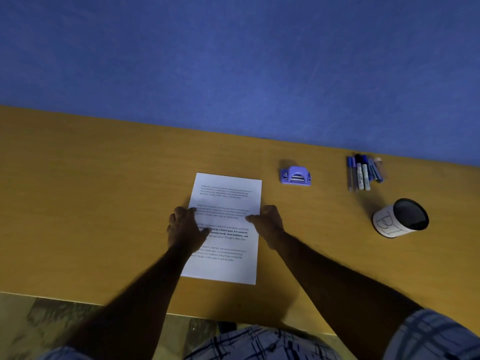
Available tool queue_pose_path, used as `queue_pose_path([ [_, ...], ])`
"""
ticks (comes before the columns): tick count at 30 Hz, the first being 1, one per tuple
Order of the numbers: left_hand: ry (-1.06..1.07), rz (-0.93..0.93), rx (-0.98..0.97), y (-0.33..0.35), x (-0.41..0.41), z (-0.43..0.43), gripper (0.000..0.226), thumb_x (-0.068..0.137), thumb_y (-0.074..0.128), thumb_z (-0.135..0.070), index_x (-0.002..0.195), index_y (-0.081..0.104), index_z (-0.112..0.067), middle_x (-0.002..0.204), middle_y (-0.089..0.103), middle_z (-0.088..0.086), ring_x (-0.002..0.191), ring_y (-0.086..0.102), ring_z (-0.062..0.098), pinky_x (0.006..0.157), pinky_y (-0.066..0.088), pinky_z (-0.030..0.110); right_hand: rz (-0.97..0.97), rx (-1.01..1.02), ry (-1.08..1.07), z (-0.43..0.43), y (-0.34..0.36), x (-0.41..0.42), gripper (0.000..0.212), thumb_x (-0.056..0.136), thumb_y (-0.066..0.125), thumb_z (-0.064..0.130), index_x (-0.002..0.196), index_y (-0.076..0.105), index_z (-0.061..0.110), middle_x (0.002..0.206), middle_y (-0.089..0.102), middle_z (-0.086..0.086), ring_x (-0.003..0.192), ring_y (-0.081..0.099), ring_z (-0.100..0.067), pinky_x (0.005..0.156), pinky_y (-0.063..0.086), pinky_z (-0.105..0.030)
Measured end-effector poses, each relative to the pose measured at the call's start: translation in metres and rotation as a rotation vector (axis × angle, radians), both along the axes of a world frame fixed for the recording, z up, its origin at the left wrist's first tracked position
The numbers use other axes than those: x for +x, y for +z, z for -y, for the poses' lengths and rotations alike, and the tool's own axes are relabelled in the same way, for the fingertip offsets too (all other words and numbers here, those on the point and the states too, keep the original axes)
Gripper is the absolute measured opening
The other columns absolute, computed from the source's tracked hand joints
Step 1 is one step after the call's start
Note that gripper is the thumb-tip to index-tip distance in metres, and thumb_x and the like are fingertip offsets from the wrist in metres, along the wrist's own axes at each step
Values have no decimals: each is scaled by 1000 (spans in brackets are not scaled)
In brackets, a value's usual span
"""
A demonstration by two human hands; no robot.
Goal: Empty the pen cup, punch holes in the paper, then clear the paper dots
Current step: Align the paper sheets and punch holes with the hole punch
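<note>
One step done: cup (401, 218) empty, pens (363, 172) on desk (104, 203). My left hand (185, 227) & right hand (268, 220) lie loose on paper (228, 193), mid-desk, gripping nothing. Punch (296, 175) just beyond, unused; holes & dots still left.

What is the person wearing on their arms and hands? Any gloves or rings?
No gloves: both the left hand and the right hand are bare, and I can't spot any rings or a watch, though the picture is dim. The forearms are bare too. Near the bottom edge you can see short sleeves in a pale fabric with dark crossing plaid lines.
</note>
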State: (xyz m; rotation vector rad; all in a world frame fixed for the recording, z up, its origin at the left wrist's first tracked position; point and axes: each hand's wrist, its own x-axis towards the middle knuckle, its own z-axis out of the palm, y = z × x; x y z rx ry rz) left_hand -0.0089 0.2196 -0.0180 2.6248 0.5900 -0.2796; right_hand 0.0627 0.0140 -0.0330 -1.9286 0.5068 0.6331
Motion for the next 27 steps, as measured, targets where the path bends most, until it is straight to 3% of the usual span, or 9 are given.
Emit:
queue_pose_path([
  [2, -6, -2, -4, 0, 1, 0, 77, 74, 77, -46, 137, 43, -17, 135, 40, 11, 123, 42, 31, 100, 47, 47, -41, 61, -67, 0, 4, 2, 64, 57, 80, 30, 113, 59, 8, 110, 69, -6, 92, 68, -23, 78, 60, -39],
  [5, -4, 6, 0, 0, 1, 0, 77, 74, 77, -45, 138, 43, -17, 134, 40, 11, 123, 42, 31, 99, 47, 46, -68, 135, -158, -4, 16, 1, 37, 75, 76, 12, 108, 66, -2, 104, 69, -10, 92, 68, -28, 81, 57, -38],
  [8, -7, 11, 6, -2, 0, -1, 78, 74, 77, -46, 138, 43, -17, 132, 41, 11, 121, 43, 30, 98, 48, 46, -122, 188, -183, -8, 27, 0, 20, 82, 69, 4, 101, 65, -1, 100, 66, -11, 96, 64, -30, 89, 55, -41],
  [14, -14, 30, 13, -6, -1, -2, 79, 74, 76, -47, 139, 43, -17, 132, 40, 11, 121, 43, 30, 98, 48, 46, -114, 114, -58, -14, 15, 2, 42, 76, 69, 18, 115, 64, 4, 115, 67, -11, 99, 66, -30, 89, 57, -45],
  [17, -22, 24, 15, -7, -2, -2, 79, 75, 75, -48, 140, 42, -17, 133, 40, 11, 121, 42, 31, 99, 48, 46, -7, 41, 56, -13, 10, -4, 17, 79, 58, 17, 95, 65, 16, 108, 69, -8, 96, 67, -27, 85, 58, -46],
  [19, -29, 25, 26, -7, -3, -2, 80, 75, 75, -49, 140, 42, -18, 134, 40, 11, 121, 43, 30, 98, 48, 46, 29, 65, 50, -10, 17, -8, 13, 85, 55, 11, 88, 62, 21, 107, 69, -8, 96, 66, -27, 86, 57, -48],
  [23, -48, 39, 27, -6, -3, -3, 79, 77, 71, -52, 140, 40, -17, 136, 41, 11, 124, 43, 30, 98, 47, 46, -10, 180, -27, 1, 13, -10, 15, 88, 56, 1, 91, 64, 14, 107, 69, -12, 95, 67, -30, 84, 58, -46],
  [27, 75, 110, -60, -9, -10, -3, 71, 84, 58, -59, 138, 42, -16, 140, 43, 11, 125, 44, 32, 98, 46, 50, -19, 257, -111, 16, 5, -15, 22, 91, 58, 3, 112, 64, 6, 109, 68, -8, 95, 67, -25, 79, 58, -39],
])
